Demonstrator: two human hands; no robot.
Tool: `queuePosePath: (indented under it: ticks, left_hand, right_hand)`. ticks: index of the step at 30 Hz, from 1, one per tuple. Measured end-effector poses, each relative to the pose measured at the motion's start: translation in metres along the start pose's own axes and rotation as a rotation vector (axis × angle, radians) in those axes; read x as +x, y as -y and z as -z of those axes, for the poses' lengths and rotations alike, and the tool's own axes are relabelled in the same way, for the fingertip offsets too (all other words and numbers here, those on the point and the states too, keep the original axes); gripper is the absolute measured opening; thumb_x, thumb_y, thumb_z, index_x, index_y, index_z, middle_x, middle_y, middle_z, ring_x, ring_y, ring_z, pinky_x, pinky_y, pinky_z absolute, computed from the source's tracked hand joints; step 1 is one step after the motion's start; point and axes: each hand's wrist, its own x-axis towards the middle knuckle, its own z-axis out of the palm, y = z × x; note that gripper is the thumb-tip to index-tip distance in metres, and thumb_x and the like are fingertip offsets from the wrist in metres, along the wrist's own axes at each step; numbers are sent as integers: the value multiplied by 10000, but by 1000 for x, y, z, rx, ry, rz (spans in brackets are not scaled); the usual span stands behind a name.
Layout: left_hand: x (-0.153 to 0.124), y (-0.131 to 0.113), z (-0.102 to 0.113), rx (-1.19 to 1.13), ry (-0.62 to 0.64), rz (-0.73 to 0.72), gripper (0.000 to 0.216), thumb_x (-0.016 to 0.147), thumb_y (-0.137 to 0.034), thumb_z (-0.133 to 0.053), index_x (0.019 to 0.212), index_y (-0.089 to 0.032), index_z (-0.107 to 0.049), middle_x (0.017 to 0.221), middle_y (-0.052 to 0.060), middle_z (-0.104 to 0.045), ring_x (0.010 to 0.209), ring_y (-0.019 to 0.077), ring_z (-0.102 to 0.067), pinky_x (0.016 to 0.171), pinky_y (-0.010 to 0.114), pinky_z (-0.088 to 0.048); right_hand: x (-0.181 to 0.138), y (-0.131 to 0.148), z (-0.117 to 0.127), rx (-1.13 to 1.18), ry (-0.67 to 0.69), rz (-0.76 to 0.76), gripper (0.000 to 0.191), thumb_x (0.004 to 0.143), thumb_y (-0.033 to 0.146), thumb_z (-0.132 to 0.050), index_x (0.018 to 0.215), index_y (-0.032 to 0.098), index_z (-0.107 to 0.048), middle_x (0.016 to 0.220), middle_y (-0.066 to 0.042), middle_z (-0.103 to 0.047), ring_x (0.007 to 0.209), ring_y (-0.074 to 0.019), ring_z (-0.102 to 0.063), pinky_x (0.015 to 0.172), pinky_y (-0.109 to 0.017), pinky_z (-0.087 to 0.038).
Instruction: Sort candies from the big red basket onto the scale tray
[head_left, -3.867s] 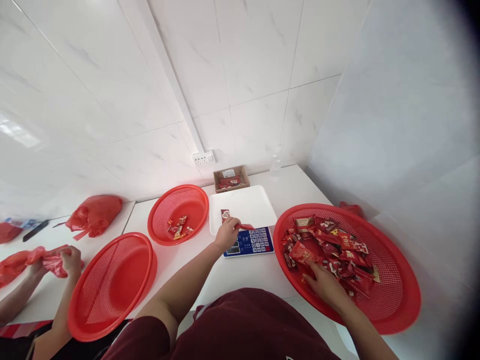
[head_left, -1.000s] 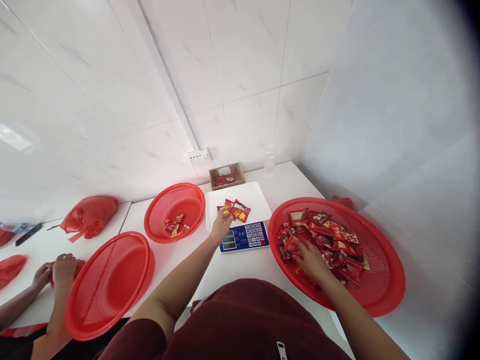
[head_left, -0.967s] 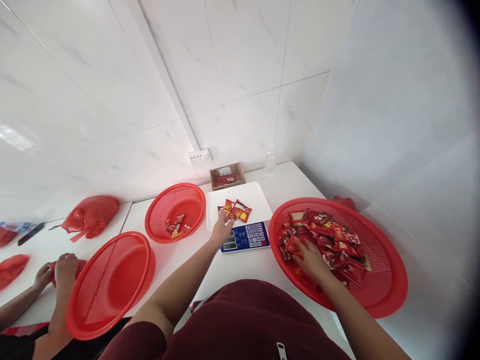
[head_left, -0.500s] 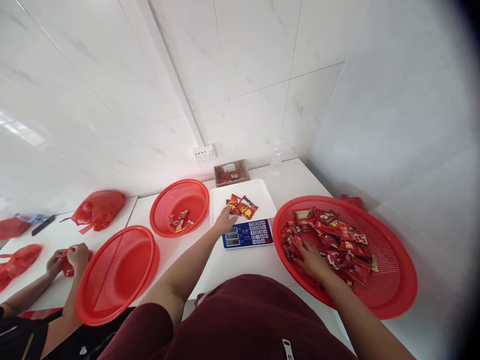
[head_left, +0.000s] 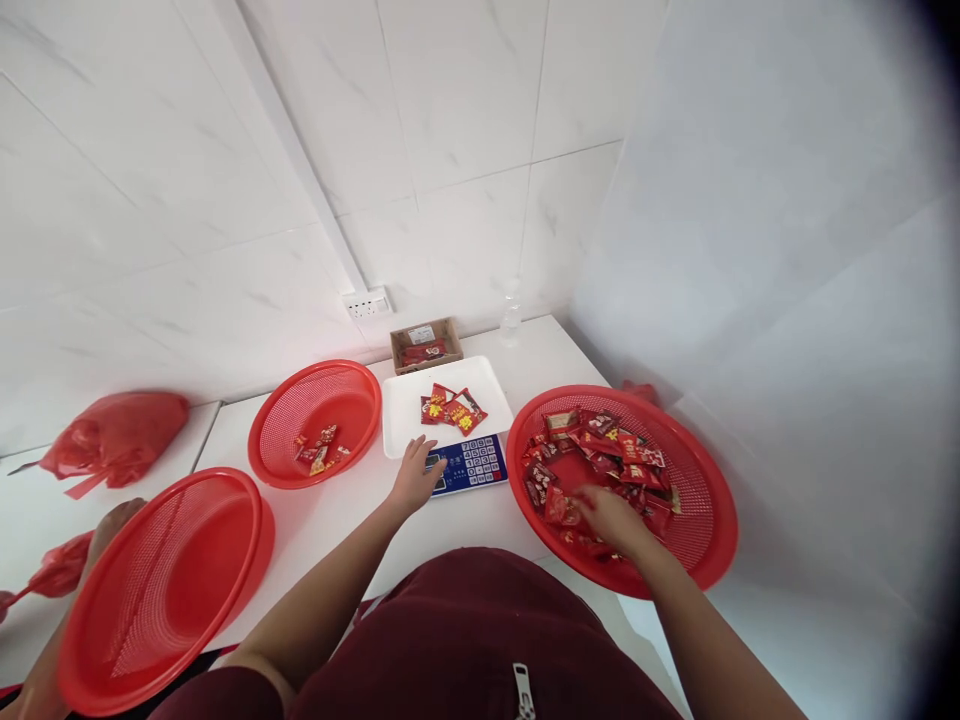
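Observation:
My left hand hovers at the display end of the blue scale panel, fingers apart and holding nothing. Just beyond it, several red snack packets with yellow print lie on the white weighing tray. My right hand is inside the large red basket on the right, among many small red wrapped packets. Its fingers are parted, slightly blurred, and near a red packet; no packet is visibly gripped.
Left of the scale stands a red basket with a few packets. Nearer is another red basket, partly hiding a co-worker's arm. Red bags lie left. A cardboard box and clear bottle stand near the wall.
My left hand has drawn back from the packets on the tray to the scale panel. My right hand has shifted within the basket. The whole view has turned slightly right.

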Motion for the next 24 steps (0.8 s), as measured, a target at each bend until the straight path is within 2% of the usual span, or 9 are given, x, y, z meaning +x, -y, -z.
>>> queuePosePath:
  ticks: [4,8,10,12,14,16,20,22,24]
  left_hand:
    - [-21,-4,10,-96,16,28,359,826,-319,-543,1162,-198,-579,1363,112,-490,1326,258,-373,1093,428,-293]
    - [-33,-25,19,-243,96,115,348,837,-327,-522,1156,-200,-580,1259,93,-578,1166,231,-532,993,366,-399]
    - [-35,-37,21,-294,142,139,352,831,-341,-533,1151,-203,-586,1210,84,-610,1109,230,-565,949,347,-425]
    - [-36,-46,22,-331,172,140,347,818,-351,-556,1132,-210,-601,1189,76,-621,1098,235,-569,933,340,-431]
    - [-37,-51,21,-352,184,121,335,811,-348,-568,1115,-215,-614,1203,73,-614,1111,239,-558,942,343,-422]
    - [-38,-51,19,-373,183,95,328,807,-342,-577,1106,-215,-621,1228,74,-600,1126,241,-545,963,350,-406]
    - [-44,-41,18,-422,176,116,352,784,-358,-612,1108,-220,-625,1215,76,-608,1078,243,-568,959,372,-411]
    - [-47,-35,19,-435,184,148,368,776,-370,-620,1112,-219,-624,1187,80,-623,1030,241,-589,934,378,-430]
    - [-50,-32,20,-441,191,157,368,774,-368,-620,1110,-215,-625,1193,83,-620,1020,238,-595,930,378,-434]
  right_hand:
    - [-9,-2,26,-3,-101,-61,364,855,309,-379,1101,178,-613,1166,-104,-656,1049,-212,-606,862,-312,-446]
    - [-17,-12,36,-188,45,-179,329,858,341,-374,975,180,-636,1008,-135,-700,922,-258,-643,725,-338,-453]
    - [-19,-17,31,-246,162,-193,301,842,339,-406,931,183,-648,929,-130,-708,868,-264,-655,687,-337,-449]
    - [-18,-19,19,-252,219,-172,278,809,332,-476,964,188,-656,990,-129,-697,897,-258,-656,713,-330,-454]
    - [-15,-17,5,-239,219,-143,361,763,328,-560,1093,203,-634,1184,-138,-630,1016,-254,-628,789,-323,-456]
    - [-11,-13,-9,-234,214,-119,543,727,321,-617,1254,214,-548,1374,-150,-488,1157,-255,-558,887,-320,-434]
    - [-3,-8,-28,-209,239,-105,716,723,272,-624,1397,239,-386,1516,-166,-262,1226,-273,-506,960,-351,-401]
    - [-1,-8,-32,-204,202,-103,715,721,220,-614,1397,261,-384,1523,-172,-243,1208,-298,-517,957,-388,-396]
    - [0,-10,-32,-190,135,-103,671,723,164,-585,1370,246,-429,1483,-180,-323,1169,-301,-544,944,-393,-397]
